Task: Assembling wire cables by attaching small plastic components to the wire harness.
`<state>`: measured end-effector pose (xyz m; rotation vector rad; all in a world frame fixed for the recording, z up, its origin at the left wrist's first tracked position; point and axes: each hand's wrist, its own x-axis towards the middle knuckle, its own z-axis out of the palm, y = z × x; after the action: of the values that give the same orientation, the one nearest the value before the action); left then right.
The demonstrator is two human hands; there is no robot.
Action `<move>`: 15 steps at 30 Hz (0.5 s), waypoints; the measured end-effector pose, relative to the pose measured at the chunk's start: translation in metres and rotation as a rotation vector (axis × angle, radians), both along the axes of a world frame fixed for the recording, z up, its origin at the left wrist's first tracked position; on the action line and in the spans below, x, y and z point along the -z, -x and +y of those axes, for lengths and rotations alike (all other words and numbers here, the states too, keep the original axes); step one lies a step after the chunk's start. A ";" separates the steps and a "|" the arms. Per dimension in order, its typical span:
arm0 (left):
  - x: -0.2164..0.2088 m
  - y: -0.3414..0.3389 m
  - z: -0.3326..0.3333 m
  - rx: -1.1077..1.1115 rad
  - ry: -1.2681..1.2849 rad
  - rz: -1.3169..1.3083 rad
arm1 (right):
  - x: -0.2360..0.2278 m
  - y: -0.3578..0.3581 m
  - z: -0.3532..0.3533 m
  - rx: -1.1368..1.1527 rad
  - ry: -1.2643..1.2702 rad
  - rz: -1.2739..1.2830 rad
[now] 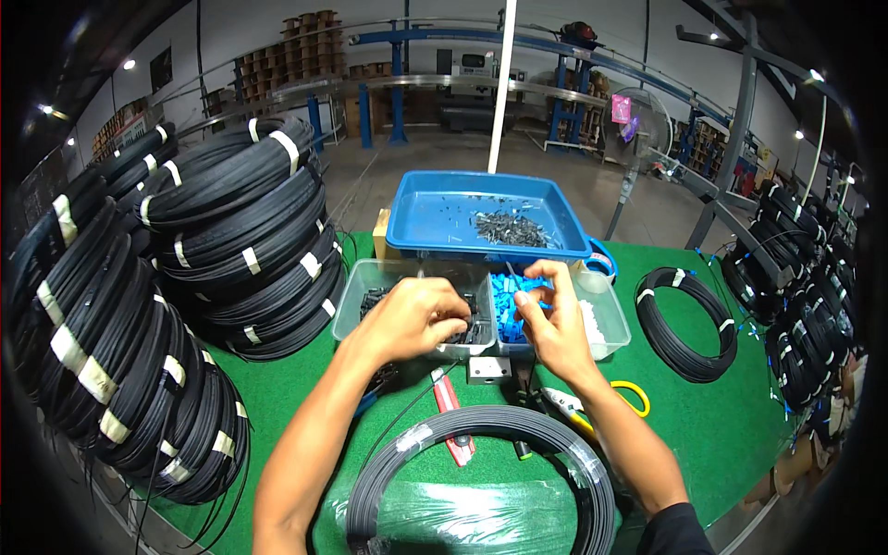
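My left hand [416, 316] is over the bin of small black parts [375, 298], fingers curled down and thumb bent in. Whatever its fingertips hold, if anything, is hidden. Over the bright blue plastic pieces [509, 319] in the adjoining compartment is my right hand [558, 324], its thumb and forefinger curved and apart, with blue showing between them. Both compartments belong to clear plastic bins [347, 314]. In front of my body a coil of black cable [370, 490], taped in places, lies between my forearms on the green mat.
A blue tray [407, 208] with black scraps stands behind the bins. White pieces [590, 324] fill the right bin. A red utility knife [448, 407] and yellow-handled cutters [564, 402] lie close by. Stacked cable coils [245, 227] rise at left; another coil [652, 338] lies right.
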<state>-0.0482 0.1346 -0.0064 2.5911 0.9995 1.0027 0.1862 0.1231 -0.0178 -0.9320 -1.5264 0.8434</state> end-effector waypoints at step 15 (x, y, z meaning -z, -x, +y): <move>-0.023 -0.026 -0.114 0.021 -0.254 -0.181 | -0.026 -0.029 -0.087 -0.171 -0.469 -0.328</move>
<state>-0.0223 0.0211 0.0167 2.6360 0.8469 1.4126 0.2156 0.0359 0.0077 -0.6154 -2.0002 0.4252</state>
